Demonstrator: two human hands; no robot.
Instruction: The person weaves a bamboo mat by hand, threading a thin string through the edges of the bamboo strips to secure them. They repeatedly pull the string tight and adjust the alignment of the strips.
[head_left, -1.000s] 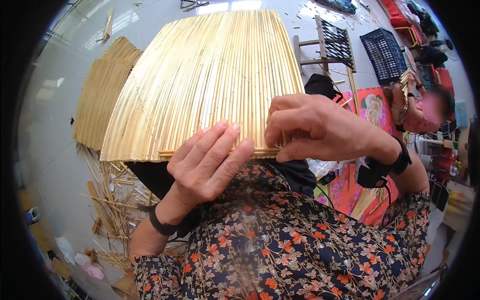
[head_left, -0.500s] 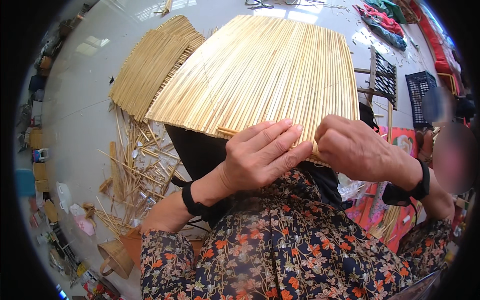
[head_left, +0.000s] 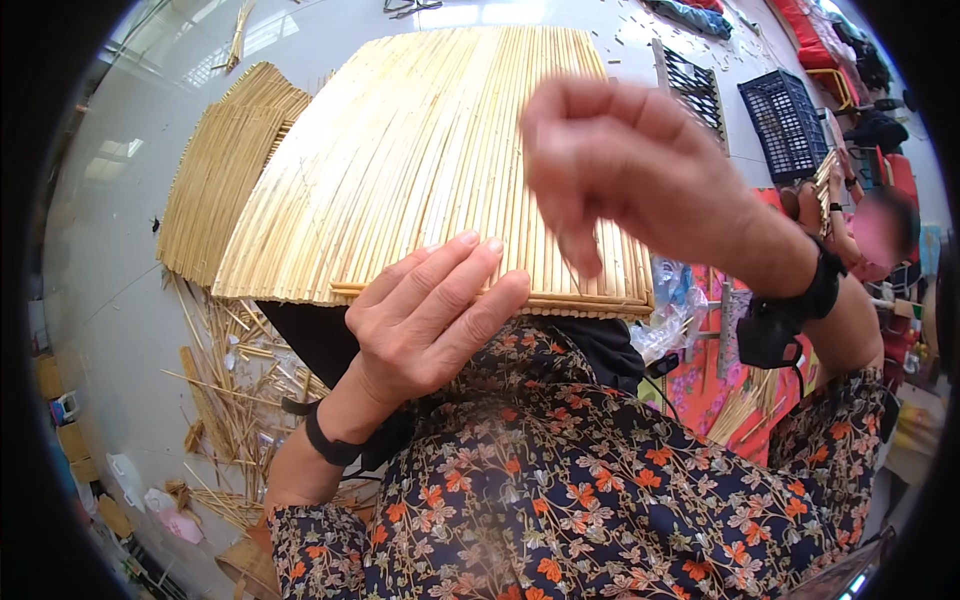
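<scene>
Broad pale-yellow panel of parallel straw stalks (head_left: 420, 160) lay over a black cloth (head_left: 312, 335), its near edge close to the wearer's dark shirt patterned with orange leaves (head_left: 560, 470), probably to keep that edge within easy reach of both hands. Slim yellow strips (head_left: 590, 300) ran crosswise along it. Left hand (head_left: 410, 325): fingers nearly straight, slightly spread, laid flat over strips and panel, clasping nothing; judged to be steadying the strips against the stalks. Right hand (head_left: 630, 170): hung above the panel's right part, fingers loosely curled, blurred; could not tell whether they pinched anything thin. Farther off, at left, loose straw stalks (head_left: 215, 400) littered the grey floor (head_left: 110, 240); beyond them, a browner stalk panel (head_left: 225, 170). Far right: dark-blue plastic lattice crate (head_left: 778, 120).
</scene>
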